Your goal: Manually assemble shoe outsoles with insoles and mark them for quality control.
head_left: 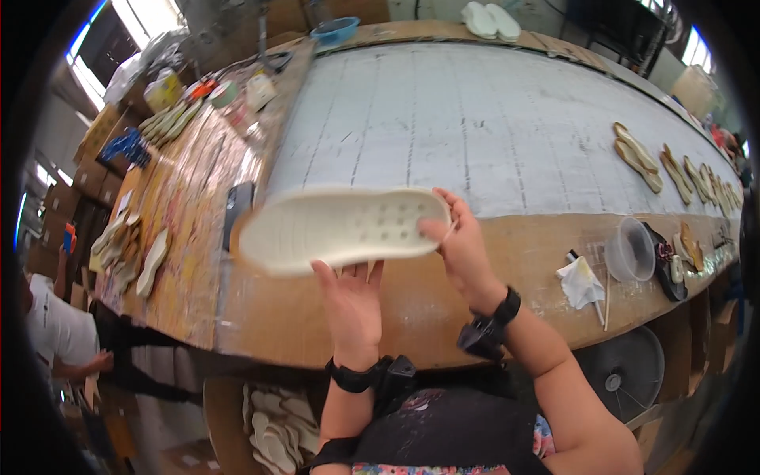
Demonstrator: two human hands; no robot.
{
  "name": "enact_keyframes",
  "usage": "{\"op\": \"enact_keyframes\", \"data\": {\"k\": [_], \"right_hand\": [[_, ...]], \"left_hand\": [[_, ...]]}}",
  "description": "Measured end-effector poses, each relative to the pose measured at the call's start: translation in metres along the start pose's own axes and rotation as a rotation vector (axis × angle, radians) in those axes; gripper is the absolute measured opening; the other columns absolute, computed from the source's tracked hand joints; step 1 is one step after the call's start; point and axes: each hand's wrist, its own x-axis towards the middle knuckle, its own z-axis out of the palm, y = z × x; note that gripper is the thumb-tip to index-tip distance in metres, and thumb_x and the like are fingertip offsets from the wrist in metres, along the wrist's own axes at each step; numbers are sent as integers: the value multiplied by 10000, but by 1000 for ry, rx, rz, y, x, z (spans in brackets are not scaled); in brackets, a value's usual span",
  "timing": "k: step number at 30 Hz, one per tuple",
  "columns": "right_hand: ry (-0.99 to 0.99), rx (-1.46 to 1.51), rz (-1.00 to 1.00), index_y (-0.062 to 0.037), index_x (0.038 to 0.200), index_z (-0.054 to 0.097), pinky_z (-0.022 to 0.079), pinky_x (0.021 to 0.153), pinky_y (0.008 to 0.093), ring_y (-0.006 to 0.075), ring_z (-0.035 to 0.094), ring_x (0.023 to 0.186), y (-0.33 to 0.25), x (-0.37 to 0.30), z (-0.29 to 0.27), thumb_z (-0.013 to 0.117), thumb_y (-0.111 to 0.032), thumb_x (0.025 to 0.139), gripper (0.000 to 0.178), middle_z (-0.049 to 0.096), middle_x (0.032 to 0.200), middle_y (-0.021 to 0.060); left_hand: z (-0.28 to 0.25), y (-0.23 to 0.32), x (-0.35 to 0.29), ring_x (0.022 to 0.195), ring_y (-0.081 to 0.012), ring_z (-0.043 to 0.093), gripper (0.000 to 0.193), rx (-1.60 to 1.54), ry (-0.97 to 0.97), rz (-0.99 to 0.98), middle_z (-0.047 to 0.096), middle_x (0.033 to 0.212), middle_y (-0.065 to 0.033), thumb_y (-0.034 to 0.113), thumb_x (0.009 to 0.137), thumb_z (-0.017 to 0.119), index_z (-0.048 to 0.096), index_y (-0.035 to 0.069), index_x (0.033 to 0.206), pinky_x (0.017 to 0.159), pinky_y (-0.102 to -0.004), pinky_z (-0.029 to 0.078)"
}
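A cream-white shoe sole (332, 229) is held level above the near part of the table, with several round hollows toward its right end. My right hand (463, 249) is closed around that right end, the thumb on the upper face. Under the near edge of the sole, my left hand (354, 305) is open with its palm up and thumb apart; its fingertips are hidden behind the sole. The left end of the sole is blurred.
To the right are a clear plastic tub (630, 249), a white cloth (582, 283) and a dark sandal (665, 261). Tan soles (636, 156) line the far right. Pale soles (152, 261) lie at left, others in a box (226, 427) below. Another person (59, 324) stands left.
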Motion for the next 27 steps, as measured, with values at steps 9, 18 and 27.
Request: {"op": "enact_keyframes", "data": {"k": [9, 18, 27], "right_hand": [[-235, -486, -551, 47, 1305, 211, 319, 956, 381, 327, 418, 1121, 48, -88, 20, 801, -289, 578, 995, 403, 1216, 213], [-286, -502, -515, -16, 1211, 444, 401, 882, 332, 252, 506, 1051, 16, -108, -15, 772, -257, 638, 703, 505, 1163, 166], [-141, -741, -868, -36, 957, 591, 490, 706, 300, 272, 621, 833, -1, -114, -33, 691, -73, 701, 278, 596, 1028, 174]], "left_hand": [[-32, 14, -24, 1145, -304, 426, 522, -251, 120, -93, 419, 1262, -131, 427, 920, 299, 328, 53, 1283, 976, -439, 338], [-19, -1, -29, 1057, -236, 488, 464, -201, 50, -92, 484, 1187, -101, 388, 916, 366, 380, 58, 1242, 936, -368, 378], [-8, 0, -41, 1119, -268, 451, 471, -174, 65, -119, 451, 1232, -126, 361, 921, 358, 349, 44, 1269, 965, -402, 350]]}}
